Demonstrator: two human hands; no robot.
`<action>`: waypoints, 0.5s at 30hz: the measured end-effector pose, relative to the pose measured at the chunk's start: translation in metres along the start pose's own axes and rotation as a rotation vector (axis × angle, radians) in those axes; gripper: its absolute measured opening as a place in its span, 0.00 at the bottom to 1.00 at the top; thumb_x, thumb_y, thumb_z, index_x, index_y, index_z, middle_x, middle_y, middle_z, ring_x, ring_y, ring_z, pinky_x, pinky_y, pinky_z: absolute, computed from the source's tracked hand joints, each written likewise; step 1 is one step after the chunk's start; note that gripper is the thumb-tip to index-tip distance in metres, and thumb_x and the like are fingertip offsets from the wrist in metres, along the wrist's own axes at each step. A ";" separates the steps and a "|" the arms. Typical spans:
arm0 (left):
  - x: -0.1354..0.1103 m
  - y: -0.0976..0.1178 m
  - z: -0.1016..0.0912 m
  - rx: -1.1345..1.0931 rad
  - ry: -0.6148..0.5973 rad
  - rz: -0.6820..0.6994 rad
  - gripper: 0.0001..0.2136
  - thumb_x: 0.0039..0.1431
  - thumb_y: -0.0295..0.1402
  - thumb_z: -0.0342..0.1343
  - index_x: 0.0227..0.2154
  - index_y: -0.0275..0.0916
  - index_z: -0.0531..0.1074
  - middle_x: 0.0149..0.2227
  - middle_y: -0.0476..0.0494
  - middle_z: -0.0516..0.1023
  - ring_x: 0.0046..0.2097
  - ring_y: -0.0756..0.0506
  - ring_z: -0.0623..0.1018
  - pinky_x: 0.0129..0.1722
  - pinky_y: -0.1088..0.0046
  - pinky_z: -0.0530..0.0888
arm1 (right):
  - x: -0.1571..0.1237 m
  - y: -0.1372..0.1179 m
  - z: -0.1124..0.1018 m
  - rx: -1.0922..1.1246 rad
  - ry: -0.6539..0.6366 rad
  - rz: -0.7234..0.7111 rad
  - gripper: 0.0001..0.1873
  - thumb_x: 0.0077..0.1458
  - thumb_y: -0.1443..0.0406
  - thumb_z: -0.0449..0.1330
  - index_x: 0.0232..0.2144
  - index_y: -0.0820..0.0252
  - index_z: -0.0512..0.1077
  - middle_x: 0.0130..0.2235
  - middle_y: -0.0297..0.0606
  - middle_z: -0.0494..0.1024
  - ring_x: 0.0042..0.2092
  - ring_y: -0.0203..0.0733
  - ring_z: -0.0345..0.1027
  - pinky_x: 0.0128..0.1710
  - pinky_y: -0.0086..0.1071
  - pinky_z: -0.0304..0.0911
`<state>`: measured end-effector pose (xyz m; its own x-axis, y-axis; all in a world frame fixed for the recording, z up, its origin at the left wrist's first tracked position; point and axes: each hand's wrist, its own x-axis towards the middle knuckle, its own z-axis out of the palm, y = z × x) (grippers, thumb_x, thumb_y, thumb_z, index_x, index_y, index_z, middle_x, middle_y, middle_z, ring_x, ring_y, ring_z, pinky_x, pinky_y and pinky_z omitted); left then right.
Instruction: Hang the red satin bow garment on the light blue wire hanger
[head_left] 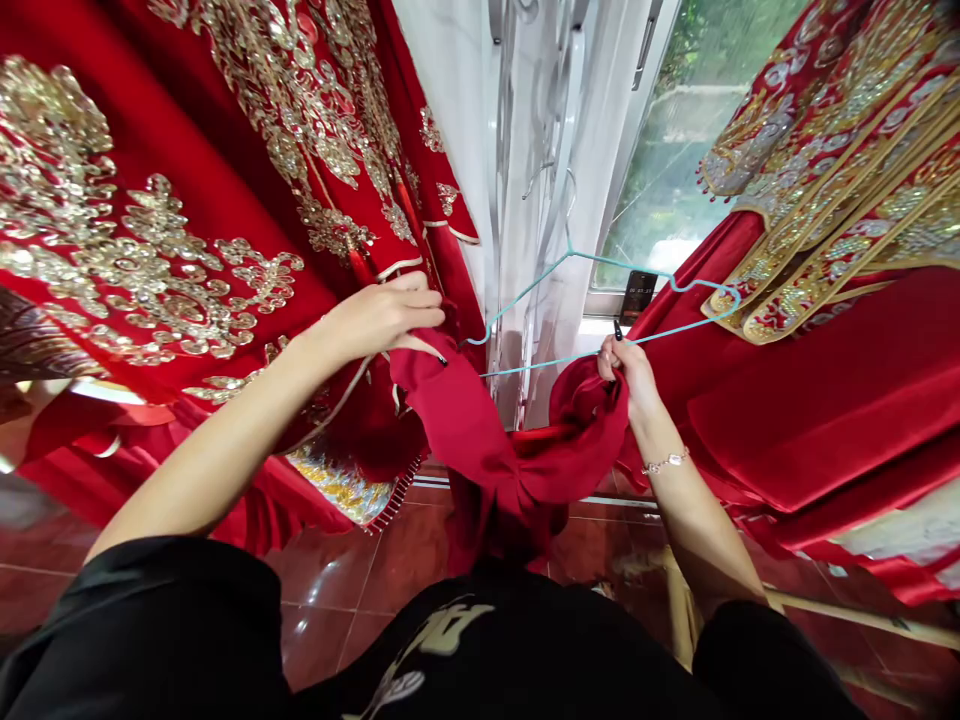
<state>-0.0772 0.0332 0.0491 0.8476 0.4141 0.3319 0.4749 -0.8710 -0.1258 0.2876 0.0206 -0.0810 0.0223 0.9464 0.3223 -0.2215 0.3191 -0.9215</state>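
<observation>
A plain dark red garment (517,470) with a gathered neckline hangs between my two hands. My left hand (409,310) is closed on its left shoulder, fingertips partly hidden by the cloth. The fingers of my right hand (626,370) pinch its right shoulder, where the fabric bunches up. Just beyond the garment hangs a light blue wire hanger (570,253), hook upward. Its left end reaches the cloth beside my left hand, and whether it is inside the garment I cannot tell. The hanger's lower bar passes close to my right hand, and its right end sticks out bare.
Red gowns with gold sequins (247,180) hang close on the left. More embroidered red garments (840,400) hang on the right. Behind the hanger are a white curtain (457,80) and a window (675,150), with a dark phone-like device (639,293) at its sill. The floor (390,560) is red tile.
</observation>
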 end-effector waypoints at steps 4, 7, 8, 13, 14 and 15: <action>-0.041 -0.004 0.018 0.039 -0.010 -0.123 0.30 0.64 0.61 0.44 0.26 0.38 0.71 0.28 0.45 0.69 0.34 0.45 0.67 0.42 0.68 0.72 | -0.007 -0.006 -0.008 0.008 0.056 -0.042 0.30 0.41 0.41 0.70 0.16 0.56 0.64 0.14 0.28 0.59 0.16 0.30 0.49 0.16 0.29 0.44; -0.081 0.027 0.055 -0.017 -0.051 -0.307 0.29 0.68 0.58 0.41 0.28 0.37 0.73 0.30 0.43 0.74 0.37 0.44 0.72 0.38 0.70 0.73 | -0.015 -0.001 0.002 0.020 0.090 -0.063 0.29 0.44 0.41 0.69 0.18 0.57 0.66 0.14 0.28 0.62 0.17 0.31 0.53 0.18 0.29 0.49; -0.094 0.042 0.070 -0.065 -0.090 -0.367 0.29 0.68 0.58 0.41 0.29 0.38 0.73 0.30 0.43 0.74 0.37 0.44 0.73 0.39 0.70 0.73 | -0.016 0.002 0.007 0.019 0.109 -0.077 0.29 0.45 0.41 0.68 0.18 0.57 0.66 0.14 0.29 0.62 0.17 0.31 0.54 0.19 0.29 0.50; -0.155 0.112 0.136 -0.516 -0.324 -0.828 0.28 0.59 0.61 0.51 0.23 0.39 0.73 0.27 0.43 0.74 0.31 0.43 0.75 0.32 0.71 0.72 | -0.019 0.019 0.031 -0.008 0.180 -0.084 0.31 0.43 0.36 0.65 0.18 0.55 0.65 0.13 0.28 0.62 0.17 0.33 0.53 0.19 0.30 0.51; -0.166 0.123 0.145 -0.666 -0.381 -0.911 0.28 0.57 0.62 0.51 0.22 0.39 0.71 0.24 0.44 0.72 0.28 0.43 0.74 0.29 0.72 0.71 | -0.019 0.022 0.035 -0.005 0.183 -0.080 0.31 0.44 0.36 0.65 0.18 0.54 0.65 0.13 0.28 0.62 0.17 0.33 0.52 0.19 0.30 0.51; -0.177 0.133 0.152 -0.816 -0.454 -0.989 0.29 0.54 0.64 0.52 0.21 0.40 0.69 0.23 0.46 0.70 0.27 0.44 0.74 0.26 0.72 0.70 | -0.020 0.024 0.037 0.003 0.183 -0.078 0.31 0.44 0.36 0.65 0.18 0.54 0.65 0.13 0.28 0.61 0.16 0.33 0.52 0.19 0.30 0.50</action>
<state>-0.1279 -0.1163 -0.1686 0.3149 0.8633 -0.3944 0.7843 -0.0026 0.6203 0.2454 0.0080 -0.1016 0.2169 0.9121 0.3480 -0.2155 0.3924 -0.8942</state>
